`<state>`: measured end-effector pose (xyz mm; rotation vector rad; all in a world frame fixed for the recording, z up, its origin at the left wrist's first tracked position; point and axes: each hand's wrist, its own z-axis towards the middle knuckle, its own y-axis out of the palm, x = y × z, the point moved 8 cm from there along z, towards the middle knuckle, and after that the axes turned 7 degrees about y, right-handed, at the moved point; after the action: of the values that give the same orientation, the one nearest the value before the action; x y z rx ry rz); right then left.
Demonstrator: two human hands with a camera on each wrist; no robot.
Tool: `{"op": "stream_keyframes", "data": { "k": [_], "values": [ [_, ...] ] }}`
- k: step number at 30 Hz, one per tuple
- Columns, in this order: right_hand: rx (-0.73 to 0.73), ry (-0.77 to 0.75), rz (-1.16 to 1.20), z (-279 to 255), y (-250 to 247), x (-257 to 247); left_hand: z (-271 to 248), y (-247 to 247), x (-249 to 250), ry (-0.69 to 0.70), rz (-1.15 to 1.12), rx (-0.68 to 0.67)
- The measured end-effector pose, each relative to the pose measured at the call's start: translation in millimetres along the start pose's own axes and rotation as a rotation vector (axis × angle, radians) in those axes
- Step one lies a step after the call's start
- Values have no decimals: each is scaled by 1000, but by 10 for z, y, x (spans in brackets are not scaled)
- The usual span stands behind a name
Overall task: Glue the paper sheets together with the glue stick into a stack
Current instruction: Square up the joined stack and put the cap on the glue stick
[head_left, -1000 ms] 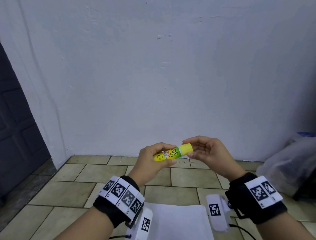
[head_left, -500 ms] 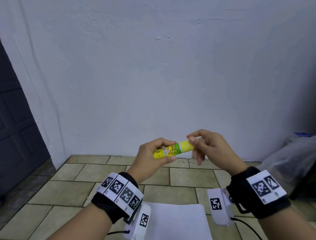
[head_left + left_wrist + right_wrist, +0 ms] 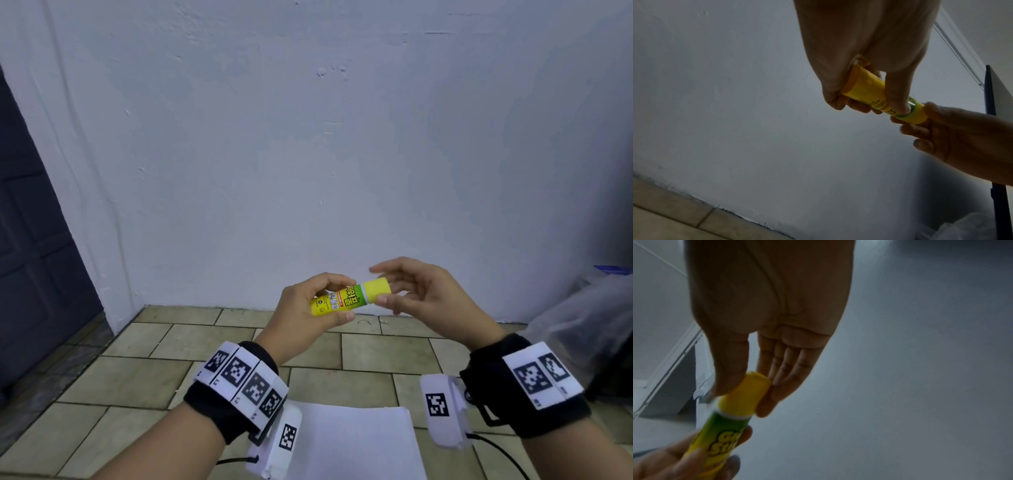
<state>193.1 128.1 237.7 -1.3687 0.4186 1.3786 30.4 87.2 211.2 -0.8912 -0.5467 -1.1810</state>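
Observation:
A yellow and green glue stick (image 3: pixel 337 301) is held level in the air above the tiled floor. My left hand (image 3: pixel 330 299) grips its body, thumb below and fingers over the top. My right hand (image 3: pixel 385 286) pinches the yellow cap (image 3: pixel 376 289), which sits on the stick. In the right wrist view the thumb lies on one side of the cap (image 3: pixel 748 395) and near-straight fingers on the other. The left wrist view shows the stick (image 3: pixel 869 87) from its base end. A white paper stack (image 3: pixel 356 442) lies on the floor below my wrists.
A white wall (image 3: pixel 308 154) rises close ahead. A dark door (image 3: pixel 34 240) stands at the left. A clear plastic bag (image 3: pixel 582 329) lies on the floor at the right. Beige floor tiles (image 3: pixel 154 342) surround the paper.
My right hand's fingers have shifted round the cap, the index finger now lifted above it. Both hands and the stick have risen slightly. The cap stays on.

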Motion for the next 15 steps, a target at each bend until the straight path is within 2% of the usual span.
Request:
{"op": "stream_keyframes", "data": {
  "k": [4, 9, 15],
  "values": [
    [7, 93, -3, -13, -4, 40, -2, 18, 5, -32, 41, -9],
    [-32, 34, -63, -12, 6, 62, -10, 53, 14, 11, 156, -47],
    [59, 54, -103, 5, 60, 80, -8, 29, 83, 89, 380, 44]
  ]
}}
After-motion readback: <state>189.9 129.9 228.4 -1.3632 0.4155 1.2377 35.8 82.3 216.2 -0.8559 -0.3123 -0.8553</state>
